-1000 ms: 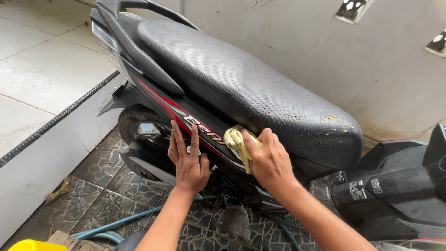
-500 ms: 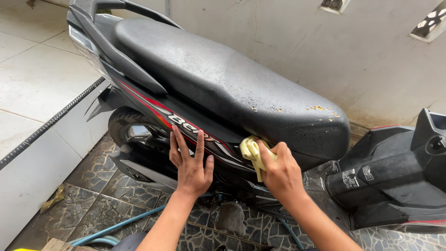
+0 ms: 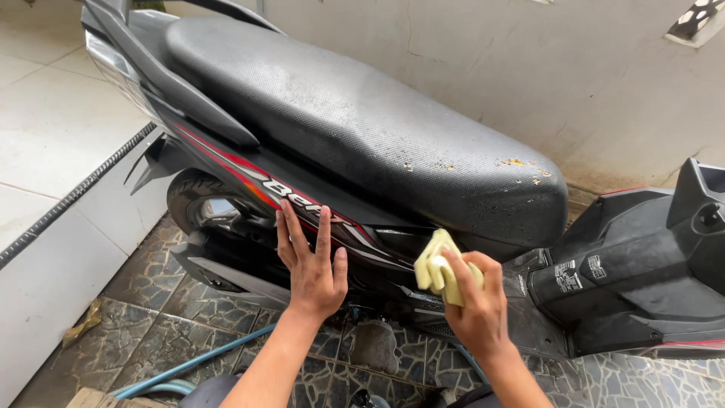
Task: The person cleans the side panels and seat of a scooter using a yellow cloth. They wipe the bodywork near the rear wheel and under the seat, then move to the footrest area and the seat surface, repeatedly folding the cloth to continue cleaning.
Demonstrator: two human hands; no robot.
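Since approx. 1 s ago the right hand, fingers clenched on the yellow cloth, has slid fwd along the scooter's side panel to just under the seat, while the left hand stays flat, fingers spread, holding nothing, so wiping is moving frontward.

Just one view here: head cam looking down, pretty close, at the scooter side; wall behind, probably crouched since the floor's near.

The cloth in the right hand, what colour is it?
Pale yellow; the folded cloth shows best in the head view, pressed against the scooter's side panel.
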